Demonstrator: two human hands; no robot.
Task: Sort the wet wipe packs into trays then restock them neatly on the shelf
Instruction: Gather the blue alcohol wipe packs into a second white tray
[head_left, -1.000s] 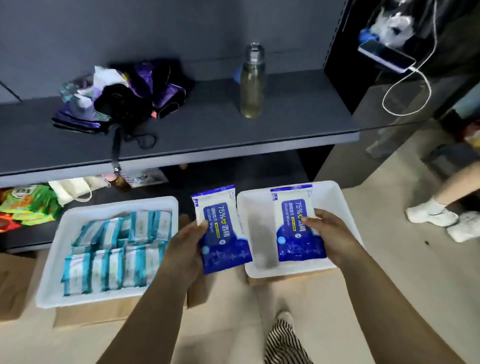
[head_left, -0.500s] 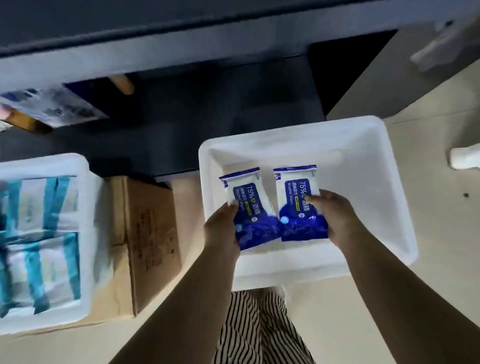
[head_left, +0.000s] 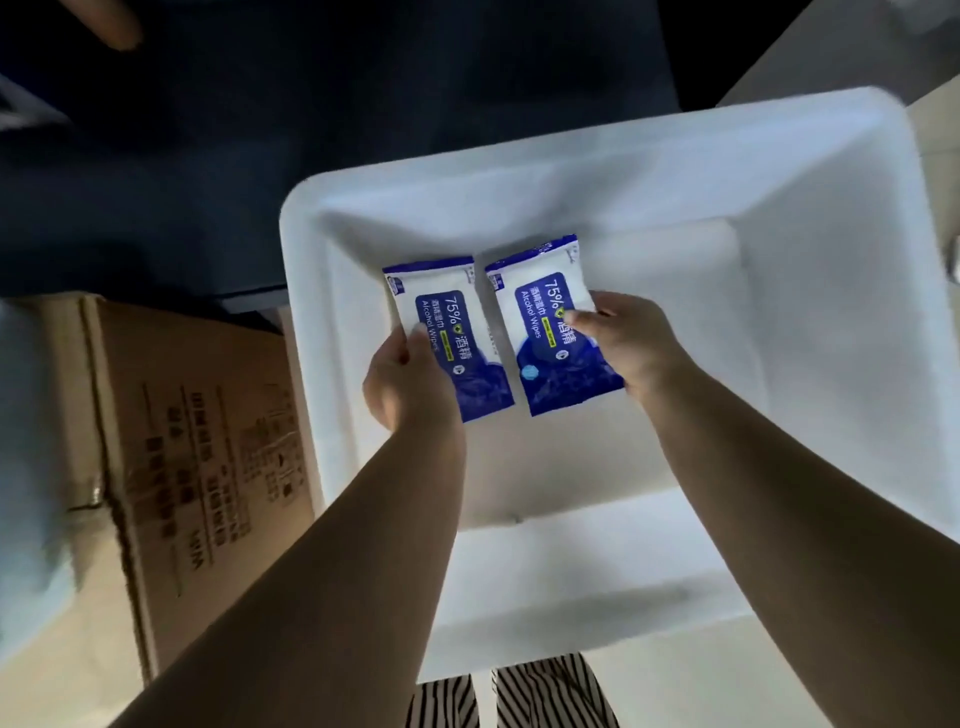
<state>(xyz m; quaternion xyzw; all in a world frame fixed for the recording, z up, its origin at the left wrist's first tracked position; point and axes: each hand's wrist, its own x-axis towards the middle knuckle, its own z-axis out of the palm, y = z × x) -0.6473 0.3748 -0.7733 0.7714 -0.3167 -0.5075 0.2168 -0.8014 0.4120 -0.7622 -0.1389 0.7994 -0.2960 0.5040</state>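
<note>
You hold one blue-and-white alcohol wipe pack in each hand over the white tray (head_left: 857, 218): your left hand (head_left: 410, 384) pinches the left pack (head_left: 447, 338) at its lower left edge, thumb on the printed face, and your right hand (head_left: 631, 343) grips the right pack (head_left: 553, 332) along its right side, fingertips curled onto the label. Both packs sit side by side, labels up, over the far left part of the tray floor; whether they already touch it, you cannot tell. To do this step well, lower them flat together, keep their long edges parallel and just beside each other, and tuck the left pack close to the tray's left wall so the row starts square and leaves room for more to the right. Let go only once each pack lies flat, since a soft pack probably slides or tilts if dropped. This tray holds nothing else that shows. To your left stands a cardboard box (head_left: 197, 441) with printed sides, just beside the tray; its contents are hidden.
</note>
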